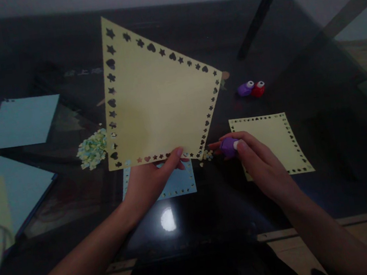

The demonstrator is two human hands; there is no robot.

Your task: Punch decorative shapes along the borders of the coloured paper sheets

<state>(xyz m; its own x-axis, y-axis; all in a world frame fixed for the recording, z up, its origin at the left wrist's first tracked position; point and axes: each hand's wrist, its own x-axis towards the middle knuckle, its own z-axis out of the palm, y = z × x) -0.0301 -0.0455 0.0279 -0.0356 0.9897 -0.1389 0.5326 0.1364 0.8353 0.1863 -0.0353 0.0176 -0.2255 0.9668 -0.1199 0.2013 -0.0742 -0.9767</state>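
Note:
My left hand (151,175) grips the bottom edge of a large yellow sheet (162,104), thumb in front. Stars, hearts and flower shapes are punched along the sheet's edges, and it is held up above the table. A purple craft punch (228,147) with a white button is in my right hand (261,161), close to the sheet's lower right corner but apart from it. Beneath the raised sheet lies a blue sheet (179,181) with punched edges, partly hidden. Small cut-out pieces (208,155) are scattered between that corner and the punch.
Another punched yellow sheet (272,141) lies at right, with a second purple punch (245,88) and a red punch (258,89) behind it. At left are a pile of paper bits (93,150), a light blue sheet (24,122) and stacked blue sheets (28,189) near a cable.

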